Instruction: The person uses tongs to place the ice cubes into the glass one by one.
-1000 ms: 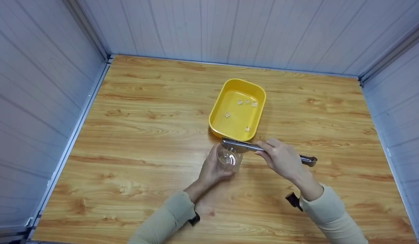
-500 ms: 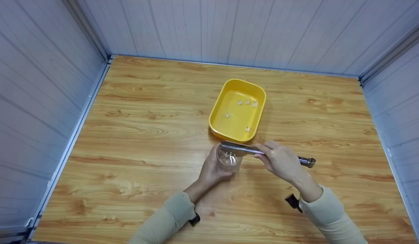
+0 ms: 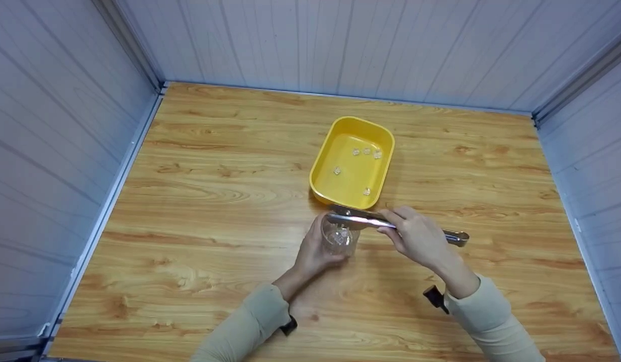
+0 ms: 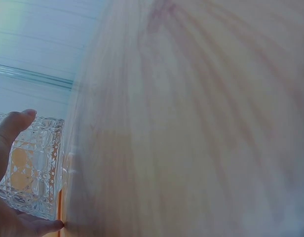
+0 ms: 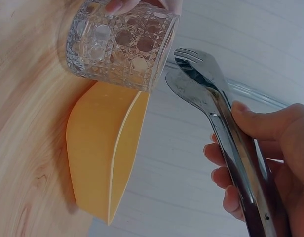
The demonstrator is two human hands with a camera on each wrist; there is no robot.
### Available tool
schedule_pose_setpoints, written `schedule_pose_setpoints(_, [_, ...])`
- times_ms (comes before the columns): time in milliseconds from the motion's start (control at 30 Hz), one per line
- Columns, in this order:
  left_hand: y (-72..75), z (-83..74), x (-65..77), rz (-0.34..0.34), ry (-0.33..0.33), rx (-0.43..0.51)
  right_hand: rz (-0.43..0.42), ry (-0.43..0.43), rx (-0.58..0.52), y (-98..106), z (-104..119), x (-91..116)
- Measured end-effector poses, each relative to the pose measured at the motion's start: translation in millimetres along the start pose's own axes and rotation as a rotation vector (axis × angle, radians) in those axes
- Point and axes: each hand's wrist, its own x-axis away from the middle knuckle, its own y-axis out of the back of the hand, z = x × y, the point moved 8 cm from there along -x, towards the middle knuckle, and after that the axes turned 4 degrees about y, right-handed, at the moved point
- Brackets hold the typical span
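Note:
My left hand (image 3: pixel 313 249) grips a clear cut-patterned drinking glass (image 3: pixel 339 243) by its side, low in the middle of the head view. Small clear pieces show inside the glass. My right hand (image 3: pixel 416 239) holds metal serving tongs (image 5: pixel 231 133) along their arms. One tip is slotted like a fork, the other rounded like a spoon. The two tips stand slightly apart just over the glass's mouth, and nothing shows between them in the right wrist view. In the left wrist view, thumb and fingers lie around the patterned glass (image 4: pixel 38 163).
A yellow rectangular tub (image 3: pixel 318 161) stands just beyond the glass, with several small clear cubes (image 3: pixel 367 191) scattered on its floor. The wood-grain table (image 3: pixel 214 201) is bounded by pale panelled walls (image 3: pixel 320 45) at the back and both sides.
The tongs' arms have spread apart over the last half second, above the glass. The left hand, the glass and the yellow tub have stayed in place.

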Motion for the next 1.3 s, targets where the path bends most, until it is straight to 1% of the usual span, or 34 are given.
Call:
schedule_pose_setpoints(367, [-1.1,1.6,0.2,0.013,0.020,0.000,-0.019,-0.011,0.026,5,-8,-5])
schedule_pose_setpoints(533, [-0.9,1.9,0.0,0.008,0.019,0.013,-0.012,-0.039,0.038,6,-13,-9])
schedule_pose_setpoints(633, [-0.7,1.2,-0.3,0.007,0.016,0.033,-0.001,-0.059,0.037,7,-17,-11])
schedule_pose_setpoints(800, [0.1,0.1,-0.4,0.008,0.010,0.039,0.017,-0.078,0.050,8,-24,-16])
schedule_pose_setpoints(1100, [0.1,2.1,-0.3,0.011,0.024,0.006,0.054,-0.106,0.094,8,-38,-26])
schedule_pose_setpoints(1300, [-0.2,1.3,0.2,0.004,0.036,-0.007,0.102,-0.110,0.132,3,-46,-33])
